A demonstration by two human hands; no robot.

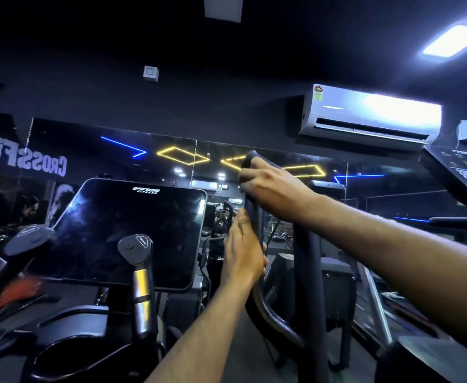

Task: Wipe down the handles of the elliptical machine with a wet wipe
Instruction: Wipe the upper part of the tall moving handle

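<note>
The left hand [242,248] wraps the dark upright handle [251,217] at centre, fingers curled round it. At its one o'clock, the right hand [271,186] grips the handle's top; no wipe shows. The console [127,233] stands at nine o'clock, a mirror [116,158] beyond.

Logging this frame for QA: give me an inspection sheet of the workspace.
Surface: no table; dark console screen of the elliptical, unlit.
Job's things: tall black handle, upright; wet wipe not discernible.
Clutter: nothing seen.
Grips: right hand curled round the handle's top; left hand wrapped round it lower down.
Cables: thin dark cable beside the screen's right edge.
Surroundings: dim gym, wall mirror with neon lines, air conditioner upper right, second machine's console far right.
</note>
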